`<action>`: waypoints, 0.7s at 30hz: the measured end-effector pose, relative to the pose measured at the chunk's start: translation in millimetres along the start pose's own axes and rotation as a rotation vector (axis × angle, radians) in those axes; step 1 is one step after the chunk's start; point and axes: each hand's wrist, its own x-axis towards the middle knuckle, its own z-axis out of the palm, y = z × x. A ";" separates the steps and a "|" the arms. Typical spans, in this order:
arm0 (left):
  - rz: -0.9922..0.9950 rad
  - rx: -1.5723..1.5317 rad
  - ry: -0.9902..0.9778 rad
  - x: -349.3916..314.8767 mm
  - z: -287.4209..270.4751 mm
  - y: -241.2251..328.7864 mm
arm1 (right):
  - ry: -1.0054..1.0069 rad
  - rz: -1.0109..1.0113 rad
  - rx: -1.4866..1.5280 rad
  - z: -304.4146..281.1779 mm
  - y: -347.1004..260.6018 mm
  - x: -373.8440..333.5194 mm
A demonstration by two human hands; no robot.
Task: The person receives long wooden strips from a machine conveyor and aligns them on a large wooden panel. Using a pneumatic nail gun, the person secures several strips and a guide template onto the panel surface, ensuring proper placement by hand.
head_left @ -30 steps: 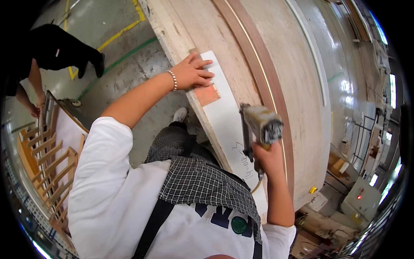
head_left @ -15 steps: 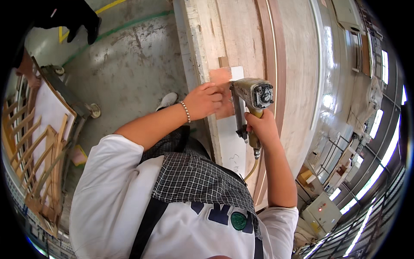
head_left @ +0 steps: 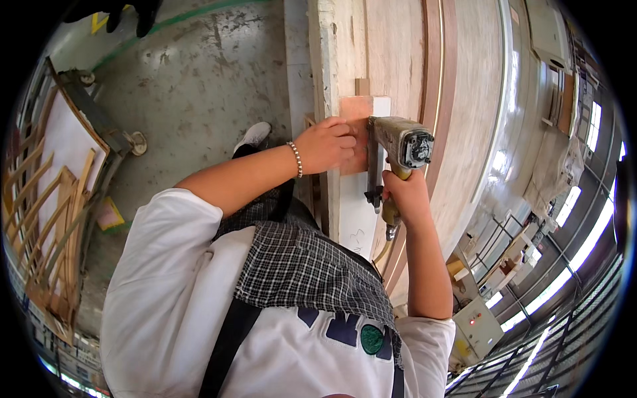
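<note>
My right hand (head_left: 407, 194) is wrapped round the handle of a pneumatic nail gun (head_left: 398, 136), a worn metal tool with a dark round cap and a straight magazine. Its nose meets the right edge of a flat reddish-brown wood piece (head_left: 355, 107); whether it touches the wood cannot be told. My left hand (head_left: 326, 144), a beaded bracelet on its wrist, holds that piece from the left with bent fingers on its face. Beneath the piece runs a white strip (head_left: 353, 215) with pencil-like marks. An air hose (head_left: 383, 252) hangs from the gun's handle.
The pale wooden panel (head_left: 398, 53) on the bench has a small wood block (head_left: 362, 86) and a long raised brown strip (head_left: 451, 40). At left stands a wheeled cart (head_left: 99, 126) near wooden slats (head_left: 63, 225). Another person's dark legs (head_left: 142, 13) show at upper left.
My view has shifted, so the bench sits further right in the picture. The other person's hand at the cart has left view. Both my hands keep their holds.
</note>
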 end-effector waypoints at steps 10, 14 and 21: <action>0.040 0.048 -0.090 -8.9 1.2 11.6 | -0.058 0.042 0.024 6.0 14.4 -8.0; 0.009 0.017 -0.102 -17.6 6.7 21.8 | -0.070 -0.017 0.035 5.2 31.6 -14.7; 0.060 -0.042 -0.142 -40.0 29.6 66.2 | -0.039 0.052 0.006 4.5 90.3 -43.7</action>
